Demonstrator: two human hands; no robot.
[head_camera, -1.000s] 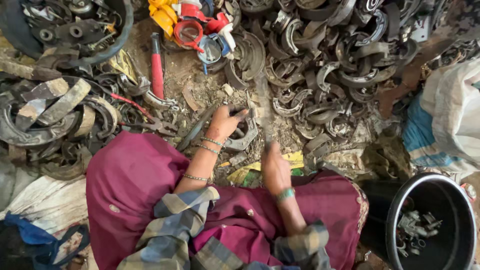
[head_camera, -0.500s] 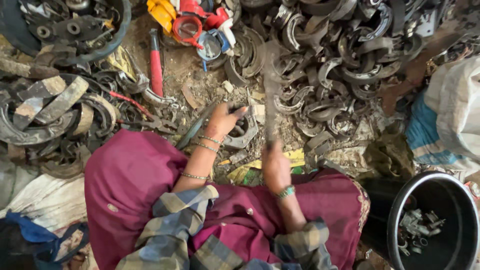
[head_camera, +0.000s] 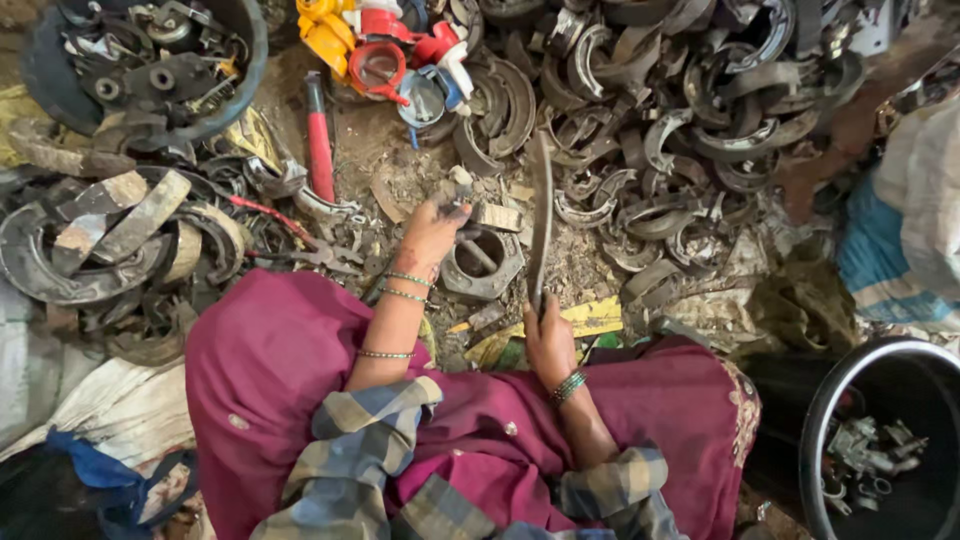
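My left hand (head_camera: 432, 228) grips a small metal piece (head_camera: 462, 183) and holds it over a ring-shaped metal block (head_camera: 484, 264) on the ground in front of my knees. My right hand (head_camera: 549, 340) is closed around the handle of a long flat metal bar (head_camera: 541, 213), which points away from me, raised beside the block. Both wrists wear green bangles. A magenta cloth (head_camera: 260, 370) covers my lap.
A big heap of curved scrap metal shoes (head_camera: 660, 120) lies ahead and to the right. Rusty curved parts (head_camera: 110, 230) lie at left, beside a red-handled tool (head_camera: 320, 145). Red and yellow plastic parts (head_camera: 370, 40) sit at the top. A black tub (head_camera: 880, 440) with small parts stands at right.
The metal bar in my right hand has swung up and slightly left, toward the block. My left hand stays at the block with the small piece.
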